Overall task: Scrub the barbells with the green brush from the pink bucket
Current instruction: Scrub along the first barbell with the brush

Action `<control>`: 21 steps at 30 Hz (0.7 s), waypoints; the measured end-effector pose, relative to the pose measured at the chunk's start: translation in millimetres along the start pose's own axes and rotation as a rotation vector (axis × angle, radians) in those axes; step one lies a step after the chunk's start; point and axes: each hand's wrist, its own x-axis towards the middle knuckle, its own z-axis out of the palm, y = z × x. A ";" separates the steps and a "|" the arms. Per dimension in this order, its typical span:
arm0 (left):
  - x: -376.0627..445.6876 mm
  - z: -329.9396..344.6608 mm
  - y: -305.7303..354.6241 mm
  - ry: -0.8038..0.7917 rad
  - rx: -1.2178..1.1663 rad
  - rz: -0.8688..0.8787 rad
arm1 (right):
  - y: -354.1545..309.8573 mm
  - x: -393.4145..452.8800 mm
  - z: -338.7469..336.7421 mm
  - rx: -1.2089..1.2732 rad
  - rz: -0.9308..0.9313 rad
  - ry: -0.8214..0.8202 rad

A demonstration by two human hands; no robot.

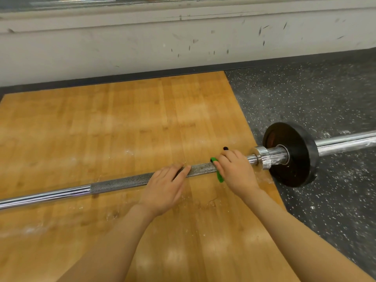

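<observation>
A: Right hand (237, 169) is wrapped around the green brush (218, 176), pressing it down onto the barbell (130, 181) right at the end of the knurled stretch. Only a strip of green shows under the palm, plus a dark tip poking out past the fingers.

B: And the left hand (164, 188)?

A: Flat and mostly open, fingers laid over the knurling just beside the brush. It isn't gripping anything. My read is that it's pinning the bar so it doesn't roll while the brush works across it.

B: Makes sense, a bar on a round plate wants to spin. Where does the bar sit?

A: Straight on the floor, across the wooden platform (101, 123). The black weight plate (299, 159) rides the chrome sleeve (268, 156) just right of the brush hand, resting on the speckled rubber floor (325, 98), and it keeps the shaft lifted slightly off the wood. That gap probably lets the bristles wrap around the underside.

B: White dust about?

A: Plenty: chalky smears on the platform below the bar and on the collar. The knurl under the brush looks grubbier than the smooth chrome further left.

B: The pink bucket?

A: Not in view. Only this one barbell shows, with a scuffed white wall (142, 43) behind.
</observation>
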 end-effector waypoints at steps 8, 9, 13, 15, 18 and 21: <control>-9.4 -3.4 13.9 -0.026 0.027 -0.044 | 6.8 -10.4 -10.7 0.037 0.122 -0.032; -11.6 -3.9 16.5 -0.034 0.030 -0.051 | 5.2 -13.6 -12.3 0.039 0.132 -0.037; -25.5 -5.0 29.3 -0.046 0.003 -0.070 | -0.5 -29.6 -20.5 0.039 0.127 -0.043; -31.5 -7.8 36.2 -0.027 -0.029 -0.072 | -2.1 -38.6 -26.2 0.035 0.098 -0.025; -29.1 -14.2 43.4 0.022 -0.066 -0.096 | -2.3 -49.4 -34.8 0.056 0.100 -0.012; -14.5 -17.3 44.3 0.061 -0.093 -0.200 | -2.1 -54.0 -36.8 0.108 0.137 0.003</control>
